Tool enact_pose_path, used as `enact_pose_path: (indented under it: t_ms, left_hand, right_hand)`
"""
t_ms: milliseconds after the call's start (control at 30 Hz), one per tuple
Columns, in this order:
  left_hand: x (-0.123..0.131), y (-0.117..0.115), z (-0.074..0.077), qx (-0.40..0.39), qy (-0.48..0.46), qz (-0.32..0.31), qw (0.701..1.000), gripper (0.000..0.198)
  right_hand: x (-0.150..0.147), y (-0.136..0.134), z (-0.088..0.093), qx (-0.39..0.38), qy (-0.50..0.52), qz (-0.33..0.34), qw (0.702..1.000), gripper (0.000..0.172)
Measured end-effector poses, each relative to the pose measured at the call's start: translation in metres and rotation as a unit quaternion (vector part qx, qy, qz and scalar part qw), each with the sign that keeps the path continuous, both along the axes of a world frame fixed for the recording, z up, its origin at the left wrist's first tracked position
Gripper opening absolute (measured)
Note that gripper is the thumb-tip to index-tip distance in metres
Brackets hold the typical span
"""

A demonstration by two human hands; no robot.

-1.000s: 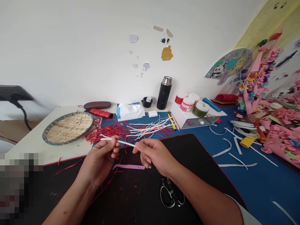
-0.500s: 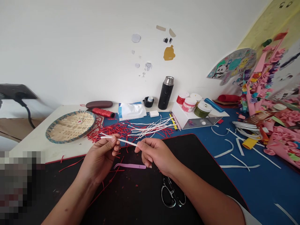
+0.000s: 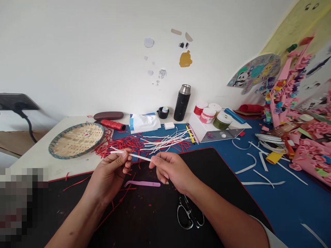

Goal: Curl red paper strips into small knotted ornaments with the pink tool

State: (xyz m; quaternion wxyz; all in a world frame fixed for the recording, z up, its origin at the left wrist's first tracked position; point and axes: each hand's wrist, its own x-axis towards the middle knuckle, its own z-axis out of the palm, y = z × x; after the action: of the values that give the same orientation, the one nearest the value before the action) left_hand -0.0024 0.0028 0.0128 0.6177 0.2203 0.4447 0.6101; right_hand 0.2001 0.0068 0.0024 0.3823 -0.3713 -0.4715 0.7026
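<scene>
A white strip (image 3: 140,157) is held up between the two hands, above the far part of the black mat (image 3: 144,217). Its long axis is laid from left to right across the gap, tilted slightly so that the right end is seen lower and nearer than the left. Neither hand is closer to it, since it is touched by both: the left hand (image 3: 113,167) is met at one side of the taut-looking span, the right hand (image 3: 170,168) at the other.

By the left hand the strip is pinched between thumb and forefinger, with the other fingers curled. Two pale tips are shown past this grip on the left; whether one strip is doubled or two are held cannot be told. By the right hand the strip is likewise gripped between thumb and finger, the remaining fingers being loosely bent; its end there is hidden.

Below the gap, purple tweezers (image 3: 146,184) are laid on the mat, and scissors (image 3: 190,217) are partly covered by the right forearm. Beyond the hands, a pile of white strips (image 3: 169,140) is spread over red cords (image 3: 121,144). At far left, a basket (image 3: 69,157) is set on the surface (image 3: 33,156).
</scene>
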Motion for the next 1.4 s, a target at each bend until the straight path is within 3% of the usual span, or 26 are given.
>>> enact_pose_path:
  t_ms: [433, 667, 933, 1400]
  left_hand:
    - [0.000, 0.000, 0.003, 0.005, 0.014, 0.006, 1.000, 0.048]
    - [0.002, -0.004, -0.003, 0.010, 0.042, -0.056, 0.997, 0.046]
    - [0.009, -0.008, -0.003, 0.018, 0.063, -0.115, 0.991, 0.047]
    - [0.002, -0.004, -0.002, 0.024, 0.026, -0.077, 0.996, 0.043]
  right_hand:
    - [0.001, 0.000, -0.002, -0.021, 0.012, 0.047, 0.999, 0.035]
    - [0.001, 0.001, -0.002, -0.025, 0.000, 0.073, 0.997, 0.043]
    - [0.000, -0.001, -0.002, -0.021, -0.031, 0.087, 0.995, 0.038]
    - [0.001, -0.001, -0.002, -0.030, -0.023, 0.081, 0.996, 0.029]
